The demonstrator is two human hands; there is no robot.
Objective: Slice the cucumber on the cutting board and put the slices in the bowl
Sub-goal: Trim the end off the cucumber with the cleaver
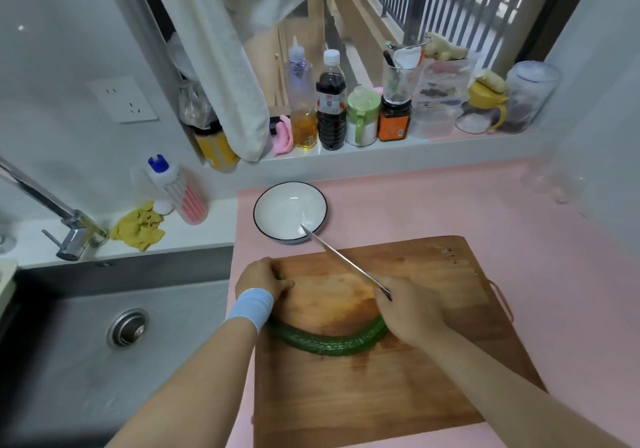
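Note:
A long, curved green cucumber point(329, 342) lies whole on the wooden cutting board point(415, 361). My left hand point(263, 279), with a pale blue wristband, grips the cucumber's left end near the board's left edge. My right hand point(407, 304) holds a knife point(341, 257) by its handle; the blade points up and left, its tip over the near rim of the bowl. The right hand covers the cucumber's right end. The white bowl point(290, 211) with a dark rim stands empty just beyond the board's far left corner.
The board lies on a pink counter point(519, 212). A dark sink point(114, 343) with a faucet point(69, 229) is on the left. Bottles, jars and containers point(363, 112) line the window sill behind. A yellow cloth point(138, 228) and a dish-soap bottle point(180, 189) sit by the sink.

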